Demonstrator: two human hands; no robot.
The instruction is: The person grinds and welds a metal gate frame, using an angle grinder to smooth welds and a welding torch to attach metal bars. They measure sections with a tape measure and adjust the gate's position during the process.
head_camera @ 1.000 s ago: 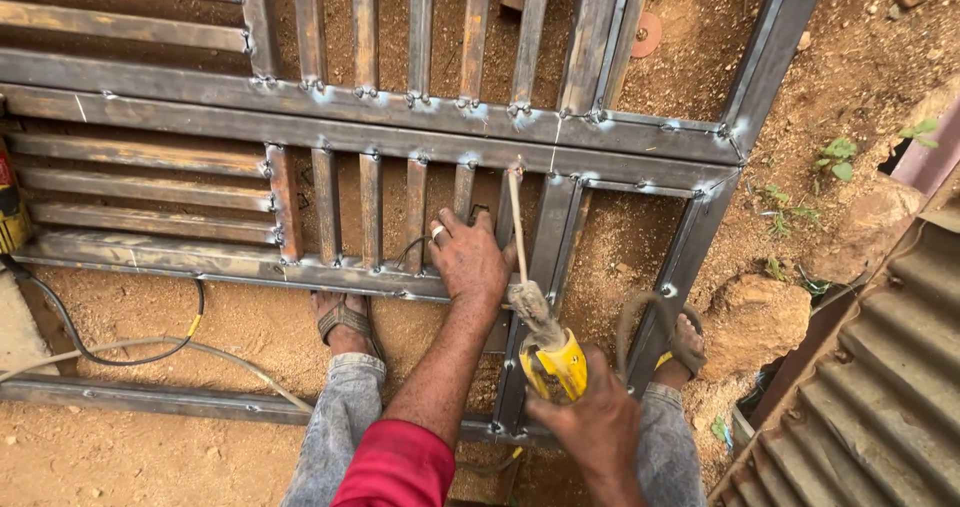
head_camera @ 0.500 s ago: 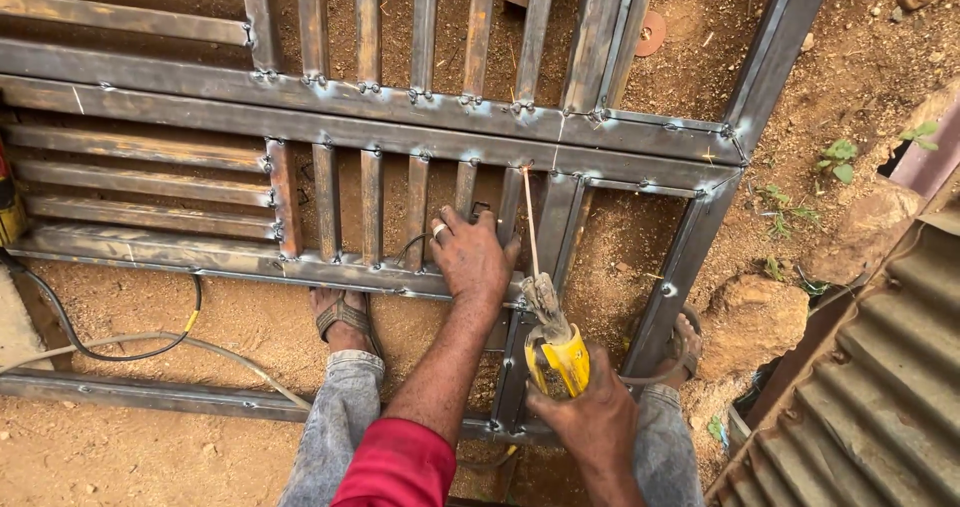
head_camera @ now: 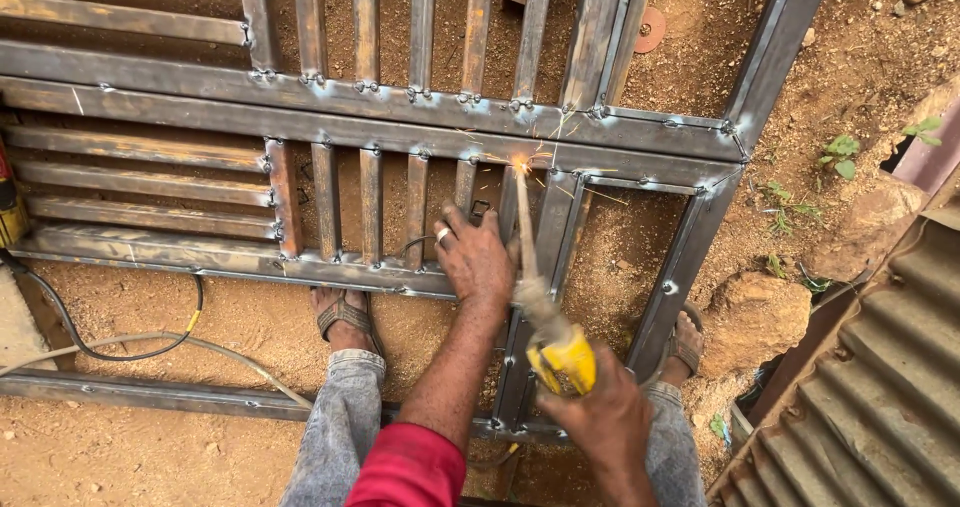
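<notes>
Head view: a person stands over a steel gate frame [head_camera: 400,102] that lies flat on reddish dirt ground [head_camera: 250,312].
Left hand: the left hand [head_camera: 474,259] rests palm down on the frame's upright bars, fingers spread and loosely curled over the metal, with a ring on one finger; it grips nothing else.
Right hand: the right hand [head_camera: 607,419] is closed around the yellow electrode holder [head_camera: 562,357], low in the view.
Welding rod: the welding rod [head_camera: 526,222] runs up from the holder, just beside the left hand, and its tip meets a horizontal rail of the frame.
Sparks: bright sparks [head_camera: 521,162] burst at the rod tip, on the joint where an upright bar meets the rail.
Frame: rusty grey square tubes, with rows of short upright bars between long rails and small weld beads at the joints.
Feet: the left sandalled foot [head_camera: 343,312] stands on the dirt just below the frame's lower rail; the right sandalled foot [head_camera: 682,342] stands by the frame's slanted side bar.
Clothing: grey trousers and a red sleeve [head_camera: 412,467] on the left arm.
Cables: a black cable [head_camera: 120,347] and a pale hose [head_camera: 180,345] curve over the dirt at the left.
Right edge: corrugated metal sheet [head_camera: 870,367] and a rock [head_camera: 760,312] beside it.
</notes>
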